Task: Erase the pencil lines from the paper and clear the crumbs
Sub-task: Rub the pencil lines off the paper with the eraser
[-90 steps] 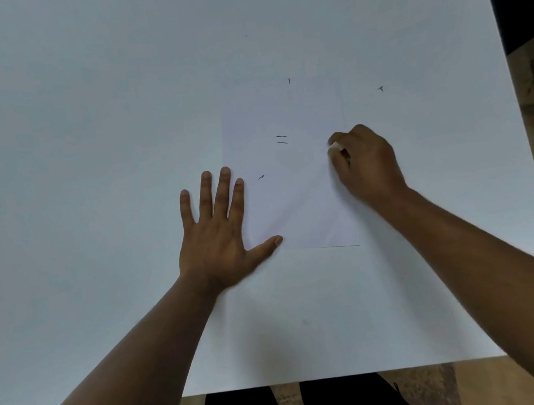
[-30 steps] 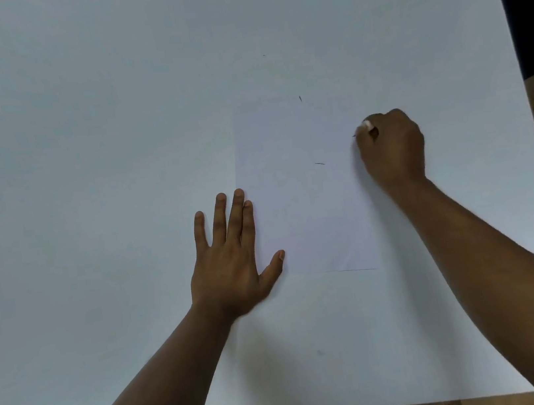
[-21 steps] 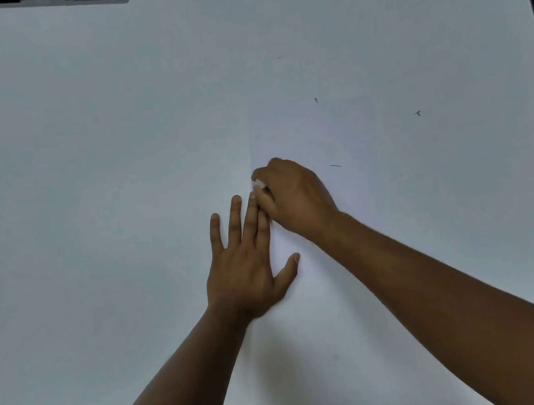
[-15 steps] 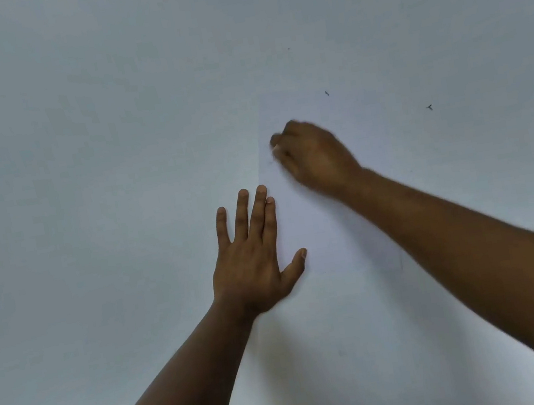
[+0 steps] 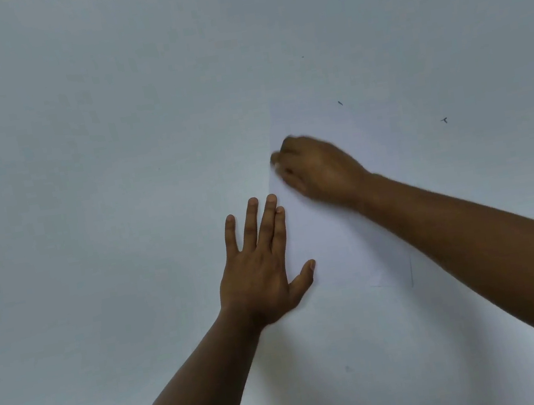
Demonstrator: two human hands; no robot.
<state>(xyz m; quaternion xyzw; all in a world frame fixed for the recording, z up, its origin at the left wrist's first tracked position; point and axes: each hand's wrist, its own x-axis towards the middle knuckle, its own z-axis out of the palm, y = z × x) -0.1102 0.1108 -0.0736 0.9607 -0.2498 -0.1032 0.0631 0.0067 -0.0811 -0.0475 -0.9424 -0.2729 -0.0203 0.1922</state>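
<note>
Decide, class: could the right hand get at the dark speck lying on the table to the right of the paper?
Probably yes. The right hand is over the paper, and only bare table lies between it and the speck. The left hand presses the paper's other edge, out of the way.

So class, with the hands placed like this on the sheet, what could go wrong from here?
1. The left hand pins only the near-left edge of the paper, so a hard stroke by the right hand might buckle or crease the far end.
2. The right hand is blurred, at the sheet's left edge; it could catch and lift that edge.
3. Dark specks lie beyond the hand; sweeping might smear them instead of clearing them.
</note>
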